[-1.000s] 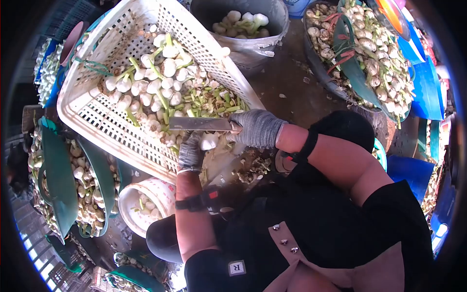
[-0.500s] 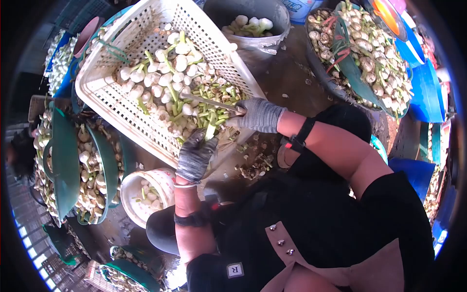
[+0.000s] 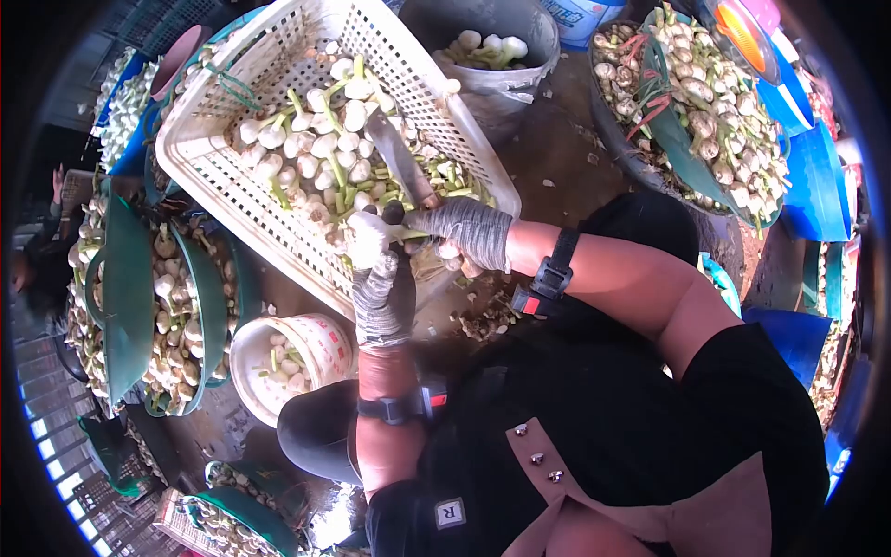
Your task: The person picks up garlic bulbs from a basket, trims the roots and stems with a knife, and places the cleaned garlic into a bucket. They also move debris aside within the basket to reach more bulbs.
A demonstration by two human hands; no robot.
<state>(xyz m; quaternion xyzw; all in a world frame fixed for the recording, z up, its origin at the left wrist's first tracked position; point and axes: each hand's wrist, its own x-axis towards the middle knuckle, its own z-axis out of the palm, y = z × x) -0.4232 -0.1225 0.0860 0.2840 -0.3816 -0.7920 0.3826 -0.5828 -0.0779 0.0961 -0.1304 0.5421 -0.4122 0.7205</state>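
Observation:
My left hand, in a grey-striped glove, is closed around a white garlic bulb over the near edge of the basket. In my gloved right hand is a knife, its broad blade pointing up and away over the basket. The right fingers meet the left ones at the garlic's green stem. Beneath both hands, the white plastic basket contains many garlic bulbs and cut green stem pieces.
A white bucket with some garlic stands by my left knee. Beyond the basket is a grey bucket with bulbs. Heaped garlic fills a tub at right and green containers at left. Scraps lie on the floor.
The knife has swung from lying across the stem to pointing away with its flat side showing. My hands have drawn together, and the white bulb now shows in my left hand.

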